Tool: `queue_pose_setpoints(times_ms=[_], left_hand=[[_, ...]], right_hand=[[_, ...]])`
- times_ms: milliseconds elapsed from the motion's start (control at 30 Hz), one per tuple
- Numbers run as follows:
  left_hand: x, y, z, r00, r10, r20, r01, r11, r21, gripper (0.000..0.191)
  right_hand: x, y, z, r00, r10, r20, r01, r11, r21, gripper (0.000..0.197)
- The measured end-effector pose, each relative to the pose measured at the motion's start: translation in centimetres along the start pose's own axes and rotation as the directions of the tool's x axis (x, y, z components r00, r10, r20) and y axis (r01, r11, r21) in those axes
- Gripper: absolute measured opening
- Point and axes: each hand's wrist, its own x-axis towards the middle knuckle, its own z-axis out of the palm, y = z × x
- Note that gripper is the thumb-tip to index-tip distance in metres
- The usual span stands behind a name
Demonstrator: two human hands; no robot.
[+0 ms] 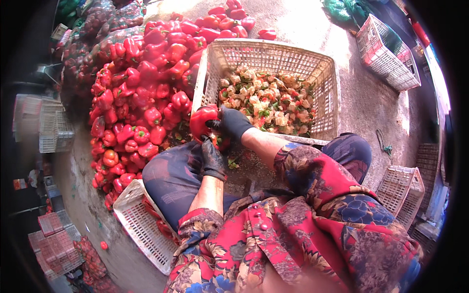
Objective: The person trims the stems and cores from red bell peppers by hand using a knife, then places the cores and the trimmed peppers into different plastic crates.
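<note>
A red bell pepper [200,120] is held between my two gloved hands, just off the near left corner of a white plastic crate [273,44]. My left hand [213,157], in a worn dark glove, grips it from below. On its right side are the curled fingers of my right hand [234,123], in a black glove. Whether a small tool is in either hand is hidden. Red and green bits show between the hands. Inside the crate lies a layer of pale pepper cores [269,97] with green stems and red scraps.
A large heap of red bell peppers [143,95] covers the floor at left, with filled net bags [99,25] behind. By my left knee stands another white crate [144,223] with red pieces inside. More crates [388,55] [401,194] stand at right. Stacked crates [55,241] are at far left.
</note>
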Motion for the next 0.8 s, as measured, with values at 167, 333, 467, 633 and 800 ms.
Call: queue_pose_setpoints(times_ms=[167,333,467,633,800], left_hand=[[-0.8,-5.0,4.5,0.922,0.387,-0.013,-0.204,0.515,0.833,0.048],[-0.2,-3.7,4.5,0.923,0.369,-0.106,-0.127,0.552,0.824,0.044],[2.5,2.2,-1.0,0.850,0.360,0.385,-0.399,-0.038,0.916,0.041],[2.5,0.8,0.5,0.971,-0.237,0.045,0.238,0.971,-0.019,0.040],[-0.3,-8.3,6.0,0.879,0.475,-0.053,-0.112,0.313,0.943,0.045]], right_hand=[[-1.3,-0.4,-2.3,0.993,-0.109,0.042,0.111,0.991,-0.076,0.046],[-3.8,-0.3,-4.3,0.995,-0.101,0.003,0.099,0.974,0.202,0.053],[-5.9,1.2,-4.2,0.970,-0.032,-0.240,0.158,0.833,0.529,0.045],[-6.9,3.6,-0.3,0.910,-0.340,-0.239,0.402,0.864,0.302,0.048],[-6.0,4.1,-1.2,0.987,-0.093,-0.130,0.158,0.439,0.885,0.050]])
